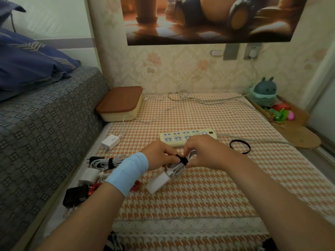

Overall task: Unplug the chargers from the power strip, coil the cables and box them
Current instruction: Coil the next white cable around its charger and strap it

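lidded box sits behind-left of the power strip, visible sockets bare. just in front of the strip my left hand and right hand, fingers curled, both pinch the black strap round the coiled white cable. i'd pull it snug, loops flat. white charger brick hangs off the coil.

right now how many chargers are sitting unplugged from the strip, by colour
white chargers: 3
black chargers: 2
total: 5
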